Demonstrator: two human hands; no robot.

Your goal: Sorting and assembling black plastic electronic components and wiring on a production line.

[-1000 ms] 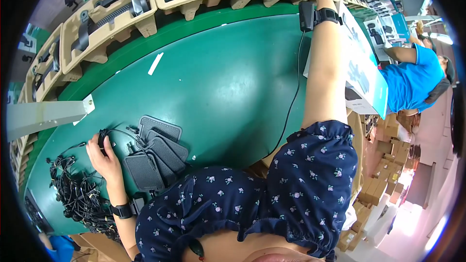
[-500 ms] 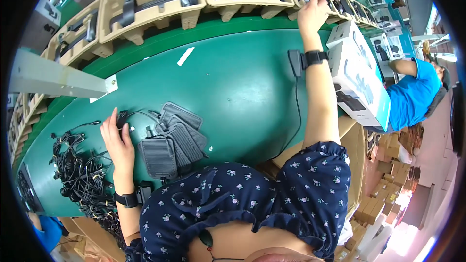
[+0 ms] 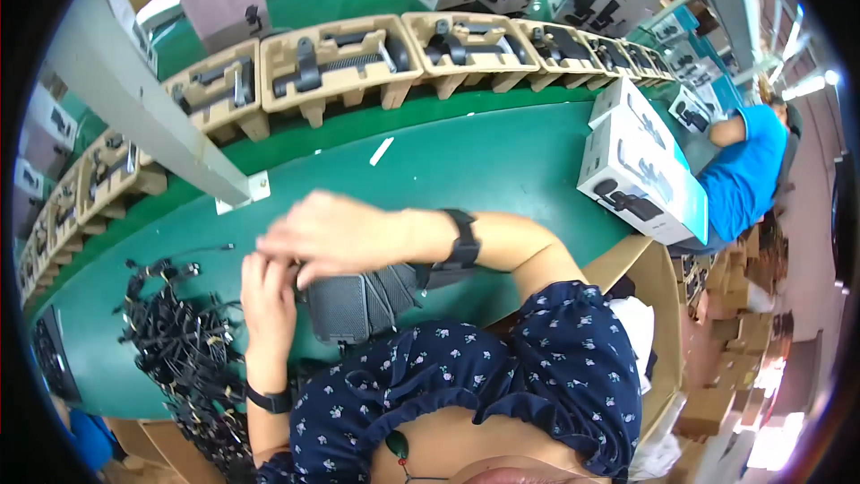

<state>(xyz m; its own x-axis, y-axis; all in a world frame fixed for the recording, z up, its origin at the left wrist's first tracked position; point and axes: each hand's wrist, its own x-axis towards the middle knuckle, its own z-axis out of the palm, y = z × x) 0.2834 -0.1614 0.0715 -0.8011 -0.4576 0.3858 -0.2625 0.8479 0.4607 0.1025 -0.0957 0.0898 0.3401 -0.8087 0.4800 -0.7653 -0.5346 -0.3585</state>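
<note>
My left hand (image 3: 269,300) is raised over the left half of the green table (image 3: 484,170), fingers pointing away and partly curled. My right hand (image 3: 331,233) crosses in from the right, and its fingertips meet those of the left hand. Motion blurs the right hand, and anything between the fingers is hidden. Beneath the right wrist lie several overlapping dark grey ribbed pads (image 3: 340,309), partly covered. Left of my left hand spreads a tangled heap of black cables (image 3: 184,336). Each wrist wears a black band.
Moulded cardboard trays (image 3: 336,99) holding black parts line the far side. A grey metal post (image 3: 152,108) rises at left. White printed boxes (image 3: 640,170) stand at right, above an open carton (image 3: 658,323). A person in blue (image 3: 748,157) is beyond them.
My right hand has come back from a far tray to meet my left hand, which has shifted slightly right and nearer. The view has turned, showing more of the far side.
</note>
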